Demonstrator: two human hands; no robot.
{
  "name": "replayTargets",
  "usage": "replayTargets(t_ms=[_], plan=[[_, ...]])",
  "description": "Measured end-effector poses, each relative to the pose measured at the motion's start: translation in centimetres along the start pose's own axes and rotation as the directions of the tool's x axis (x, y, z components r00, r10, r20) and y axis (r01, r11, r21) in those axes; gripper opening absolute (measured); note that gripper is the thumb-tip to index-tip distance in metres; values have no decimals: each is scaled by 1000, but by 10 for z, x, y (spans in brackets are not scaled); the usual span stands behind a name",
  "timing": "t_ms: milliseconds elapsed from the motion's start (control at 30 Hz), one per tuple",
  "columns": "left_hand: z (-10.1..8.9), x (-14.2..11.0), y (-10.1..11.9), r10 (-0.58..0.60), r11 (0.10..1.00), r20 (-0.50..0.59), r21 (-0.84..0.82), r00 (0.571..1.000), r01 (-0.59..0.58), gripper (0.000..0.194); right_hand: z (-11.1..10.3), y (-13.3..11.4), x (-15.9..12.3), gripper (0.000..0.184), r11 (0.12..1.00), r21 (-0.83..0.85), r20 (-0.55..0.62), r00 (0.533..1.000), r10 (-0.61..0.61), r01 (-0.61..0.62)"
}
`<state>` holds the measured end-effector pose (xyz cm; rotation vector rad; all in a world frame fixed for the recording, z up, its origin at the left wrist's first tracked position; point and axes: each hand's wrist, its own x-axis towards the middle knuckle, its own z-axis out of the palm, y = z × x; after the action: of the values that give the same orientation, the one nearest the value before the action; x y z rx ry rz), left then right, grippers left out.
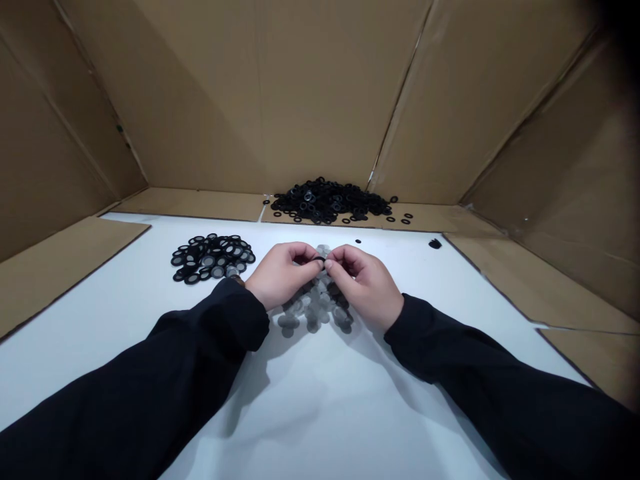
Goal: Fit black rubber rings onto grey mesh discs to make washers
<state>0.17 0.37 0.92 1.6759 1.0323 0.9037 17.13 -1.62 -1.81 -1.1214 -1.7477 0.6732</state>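
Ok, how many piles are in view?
Three: small black rings on the rear brown cardboard, black-rimmed mesh discs on the white sheet, grey mesh discs beneath left hand and right hand, partly hidden.

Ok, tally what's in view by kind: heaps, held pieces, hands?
Heap of black rings: 1
Heap of black-rimmed mesh discs: 1
Heap of grey mesh discs: 1
Held black ring: 1
Hands, left hand and right hand: 2
Total: 6

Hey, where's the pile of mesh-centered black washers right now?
In the head view, the mesh-centered black washers lie on the white sheet, just left of the left hand, nearer than the loose black rings on the cardboard.
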Motion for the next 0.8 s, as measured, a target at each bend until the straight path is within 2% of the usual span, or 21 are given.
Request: replayTargets(t_ms=[67,133,233,300,433,667,800], plan=[[0,1,-1,-5,1000,-24,-28,1000,5,17,0,0,0,13,1000,-5,-18,999,-28,28],[1,1,-2,-12,997,-25,-72,1000,10,17,0,0,1,19,993,-61,-35,994,-100,98],[2,0,-2,-23,994,27,-109,999,25,18,0,-1,3,32,952,-203,-31,970,-241,230],[3,-1,-1,-32,994,56,-101,998,37,18,0,-2,4,27,927,-253,-35,955,-295,277],[3,-2,1,-42,995,72,-82,997,48,18,-2,-2,4,21,919,-243,-37,944,-329,311],[2,-1,-3,-33,990,101,-130,994,46,16,-7,3,2,33,889,-177,49,906,-421,423],[3,-1,-2,-39,988,112,-145,993,56,19,-6,2,3,40,895,-200,45,916,-399,399]])
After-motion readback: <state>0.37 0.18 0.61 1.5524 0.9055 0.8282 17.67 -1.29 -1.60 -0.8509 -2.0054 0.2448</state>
